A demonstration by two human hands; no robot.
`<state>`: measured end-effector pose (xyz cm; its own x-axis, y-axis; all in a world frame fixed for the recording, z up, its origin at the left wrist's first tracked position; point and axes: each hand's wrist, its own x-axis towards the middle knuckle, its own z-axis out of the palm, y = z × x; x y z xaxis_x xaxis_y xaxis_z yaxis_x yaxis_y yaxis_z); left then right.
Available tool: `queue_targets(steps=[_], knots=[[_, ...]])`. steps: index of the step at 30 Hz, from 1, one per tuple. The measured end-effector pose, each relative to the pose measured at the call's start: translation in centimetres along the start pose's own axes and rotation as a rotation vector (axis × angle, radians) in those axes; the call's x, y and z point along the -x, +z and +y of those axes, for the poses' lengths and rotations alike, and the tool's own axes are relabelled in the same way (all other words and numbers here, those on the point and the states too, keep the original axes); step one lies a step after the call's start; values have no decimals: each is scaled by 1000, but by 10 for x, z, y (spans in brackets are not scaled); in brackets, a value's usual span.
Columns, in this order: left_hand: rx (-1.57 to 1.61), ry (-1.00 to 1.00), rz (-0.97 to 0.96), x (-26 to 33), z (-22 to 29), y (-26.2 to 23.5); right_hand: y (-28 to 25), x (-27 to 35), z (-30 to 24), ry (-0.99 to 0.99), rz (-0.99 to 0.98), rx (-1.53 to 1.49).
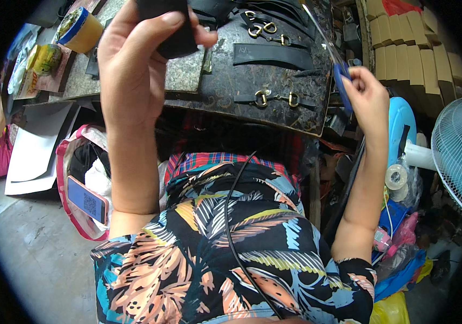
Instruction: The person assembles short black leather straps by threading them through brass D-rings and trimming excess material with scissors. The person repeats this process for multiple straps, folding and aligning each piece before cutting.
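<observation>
My left hand (136,75) is raised over the near left of the worktable, fingers closed round a flat black piece (176,42) that looks like leather or fabric. Its top runs out of view. At the table's right edge my right hand (368,100) grips a pair of scissors (342,86) by the blue handles, blades pointing up and away from me. Between the hands a wide black strap piece (271,56) lies flat on the dark, worn tabletop (214,116). Nearer me rests a narrow black strap (250,99) with brass-coloured rings. Similar straps with metal fittings (263,28) are heaped farther back.
A speckled stone slab (185,81) covers the table's left part, with a tub (82,32) and a yellow packet (44,58) beyond. At right stand a fan (455,154) and stacked tan pieces (403,65). A phone (86,200) lies on a pink-edged bag (64,183) below left.
</observation>
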<state>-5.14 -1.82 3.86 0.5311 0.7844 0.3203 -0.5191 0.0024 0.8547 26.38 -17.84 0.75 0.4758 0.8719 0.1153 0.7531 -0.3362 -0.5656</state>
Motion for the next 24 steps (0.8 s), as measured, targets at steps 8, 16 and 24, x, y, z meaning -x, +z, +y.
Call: queue_targets(steps=[8,16,24], knots=[[-1340,172,-309,-4,-40,42,31,-47,-14,-312,231,349],[-1157,133,-385,-4,-61,52,44,5,-45,-341,-214,-492],[-1304,78,-324,6,-67,31,53,12,-34,-255,77,118]])
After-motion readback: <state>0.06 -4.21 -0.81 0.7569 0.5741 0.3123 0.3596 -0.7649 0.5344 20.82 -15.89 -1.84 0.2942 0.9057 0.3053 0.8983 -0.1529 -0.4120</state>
